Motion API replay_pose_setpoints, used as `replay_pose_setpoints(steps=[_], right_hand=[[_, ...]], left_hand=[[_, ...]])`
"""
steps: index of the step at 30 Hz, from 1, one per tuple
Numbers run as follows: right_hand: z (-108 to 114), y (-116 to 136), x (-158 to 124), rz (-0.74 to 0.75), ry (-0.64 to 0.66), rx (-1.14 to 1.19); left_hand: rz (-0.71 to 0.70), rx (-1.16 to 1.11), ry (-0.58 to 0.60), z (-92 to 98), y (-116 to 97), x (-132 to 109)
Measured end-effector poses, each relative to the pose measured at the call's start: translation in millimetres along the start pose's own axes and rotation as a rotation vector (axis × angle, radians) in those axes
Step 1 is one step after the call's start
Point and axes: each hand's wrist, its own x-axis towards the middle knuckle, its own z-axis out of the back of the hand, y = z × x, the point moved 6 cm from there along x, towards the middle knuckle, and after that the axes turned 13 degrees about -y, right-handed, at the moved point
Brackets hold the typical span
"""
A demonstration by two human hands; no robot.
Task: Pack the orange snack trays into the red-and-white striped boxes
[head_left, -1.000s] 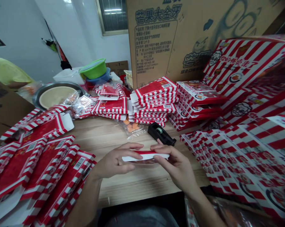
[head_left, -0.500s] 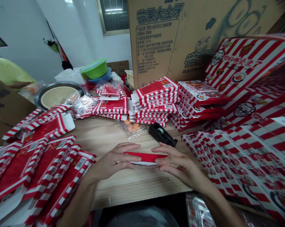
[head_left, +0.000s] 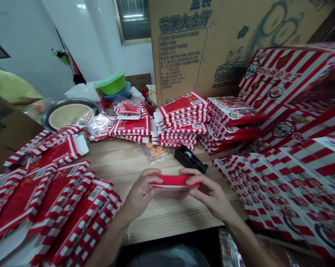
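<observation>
A small red cardboard box (head_left: 174, 181) is held between both my hands over the wooden table, with its narrow red side facing up toward me. My left hand (head_left: 143, 193) grips the left end, thumb on the near side and fingers around the far side. On the right end, my right hand (head_left: 208, 189) has the same kind of hold. Just beyond the right hand lies a black tape dispenser (head_left: 190, 158) with a roll of tape in it. The underside of the box is hidden from view.
Striped red-and-white boxes (head_left: 64, 200) lie overlapping at left; more are stacked (head_left: 184, 111) at the back. Flat striped cartons (head_left: 284, 200) cover the right side. A plastic-wrapped orange item (head_left: 156, 150), metal basin (head_left: 43, 113), green basin (head_left: 112, 82) and tall cardboard carton (head_left: 181, 55) stand beyond.
Both hands have tightened around the box's ends, and the box has tilted so more of its red side shows. Another striped box shows at the right edge of the left pile.
</observation>
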Motion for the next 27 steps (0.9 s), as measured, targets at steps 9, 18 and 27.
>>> replay_pose_setpoints(steps=[9,18,27], right_hand=[[-5,8,2,0.198,0.071,-0.244],[13,-7,3,0.051,-0.009,-0.119],[110,-121,32,-0.386,-0.338,-0.4]], left_hand=[[-0.09,-0.023,-0.038,-7.9,-4,-9],[-0.074,0.027,-0.143,-8.1,-10,-8],[0.023,-0.015,-0.12,-6.4,-7,-9]])
